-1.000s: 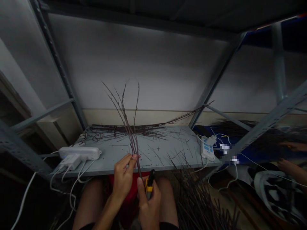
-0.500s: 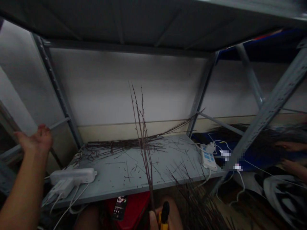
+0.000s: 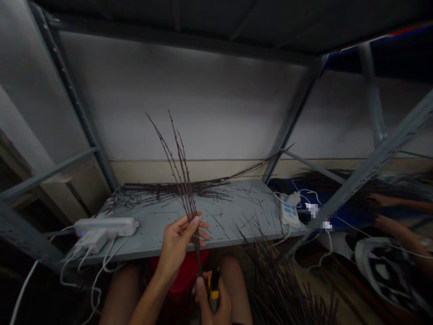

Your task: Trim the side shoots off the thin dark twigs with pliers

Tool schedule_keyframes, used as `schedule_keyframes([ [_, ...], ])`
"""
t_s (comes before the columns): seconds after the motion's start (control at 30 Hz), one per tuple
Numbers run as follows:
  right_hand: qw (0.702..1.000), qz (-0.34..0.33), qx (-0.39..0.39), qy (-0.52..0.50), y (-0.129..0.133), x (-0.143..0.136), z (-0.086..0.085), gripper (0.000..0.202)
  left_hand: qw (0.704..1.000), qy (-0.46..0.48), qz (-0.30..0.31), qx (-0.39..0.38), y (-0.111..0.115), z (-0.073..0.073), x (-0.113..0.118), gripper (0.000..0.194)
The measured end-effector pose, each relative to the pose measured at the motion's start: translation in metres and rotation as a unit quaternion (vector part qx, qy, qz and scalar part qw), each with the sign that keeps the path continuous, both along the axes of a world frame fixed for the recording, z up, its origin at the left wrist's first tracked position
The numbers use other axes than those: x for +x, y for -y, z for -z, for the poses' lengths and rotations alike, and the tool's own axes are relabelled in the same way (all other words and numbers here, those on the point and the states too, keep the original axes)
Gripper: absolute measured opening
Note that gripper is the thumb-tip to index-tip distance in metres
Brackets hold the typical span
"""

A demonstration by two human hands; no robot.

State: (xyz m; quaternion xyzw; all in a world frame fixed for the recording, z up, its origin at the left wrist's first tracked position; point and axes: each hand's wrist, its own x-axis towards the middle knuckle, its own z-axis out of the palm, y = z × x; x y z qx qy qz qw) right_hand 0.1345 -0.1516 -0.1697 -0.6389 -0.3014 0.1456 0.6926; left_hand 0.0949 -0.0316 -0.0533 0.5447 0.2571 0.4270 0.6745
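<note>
My left hand is closed round the middle of an upright branch with several thin, dark shoots, its thumb pressed on the stems. Lower down, my right hand grips the base of the same branch and also holds a yellow and black tool, whose lower part is hidden in the palm. Behind the branch, a pile of dark twigs lies along the back of the grey shelf. To the right of my legs stands a large bundle of twigs.
A white power strip with plugs and cables sits at the shelf's left end, another at its right. Slanted metal posts frame the shelf. Another person's hands are at far right. A red stool is below.
My left hand has come from the far left, where it was open, to close on the branch. The branch tips lean further left. The phone on the red surface is no longer visible.
</note>
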Motion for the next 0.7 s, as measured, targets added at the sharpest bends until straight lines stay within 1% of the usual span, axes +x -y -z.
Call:
schedule_keyframes([
  [0.07,1.000,-0.007,0.007,0.026,0.005,0.013,-0.014,0.033,1.000,-0.003,0.011,-0.010,0.001,-0.003,-0.008,0.042],
  [0.13,0.999,-0.001,0.001,0.047,0.005,0.031,-0.034,0.031,1.000,-0.011,0.023,-0.012,0.004,-0.004,-0.017,0.041],
  [0.23,0.999,-0.017,0.009,0.040,-0.006,0.055,-0.068,0.030,0.998,-0.029,0.048,-0.017,0.014,0.000,-0.027,0.038],
  [0.33,0.994,-0.089,0.035,0.050,-0.026,0.065,-0.098,0.030,0.995,-0.045,0.083,-0.018,0.025,0.010,-0.034,0.035],
  [0.4,0.987,-0.140,0.039,0.071,-0.039,0.066,-0.111,0.027,0.994,-0.053,0.099,-0.019,0.030,0.018,-0.038,0.034],
  [0.43,0.983,-0.162,0.035,0.081,-0.044,0.065,-0.115,0.025,0.993,-0.055,0.099,-0.023,0.032,0.022,-0.040,0.034],
  [0.5,0.977,-0.192,0.024,0.089,-0.052,0.062,-0.116,0.020,0.994,-0.047,0.085,-0.043,0.033,0.029,-0.044,0.035],
  [0.57,0.974,-0.207,0.019,0.085,-0.056,0.059,-0.113,0.017,0.996,-0.025,0.055,-0.070,0.034,0.035,-0.047,0.034],
  [0.7,0.977,-0.202,0.028,0.066,-0.061,0.055,-0.099,0.016,0.991,0.038,-0.021,-0.130,0.037,0.041,-0.048,0.033],
])
